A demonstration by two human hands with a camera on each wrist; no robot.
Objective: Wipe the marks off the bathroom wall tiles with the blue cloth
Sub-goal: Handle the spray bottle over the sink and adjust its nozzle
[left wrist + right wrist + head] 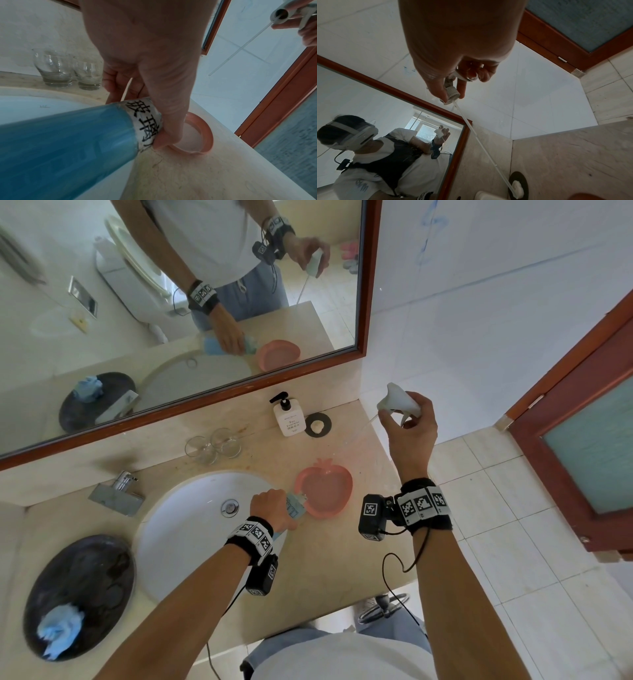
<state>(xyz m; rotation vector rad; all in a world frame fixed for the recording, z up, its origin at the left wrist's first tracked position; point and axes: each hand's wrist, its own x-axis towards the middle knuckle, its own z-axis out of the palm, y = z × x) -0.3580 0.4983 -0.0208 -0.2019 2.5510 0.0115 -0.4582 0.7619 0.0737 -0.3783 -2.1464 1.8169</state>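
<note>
Left hand [270,506] tilting blue bottle [65,142], pink apple-shaped dish [325,487]

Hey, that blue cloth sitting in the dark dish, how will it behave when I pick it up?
The blue cloth lies crumpled in soft folds in the dark dish, so it will probably go floppy and drape when lifted. It looks light for its bulk. Nothing pins it, so it should lift freely without rolling or tipping.

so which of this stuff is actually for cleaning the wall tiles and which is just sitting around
For the job:
- blue cloth on the dark tray
- marks on the wall
- blue bottle, left hand grips it
- sprayer top, off the bottle, in right hand
- pink dish

Lying about:
- two glasses
- soap pump
- tap
</note>
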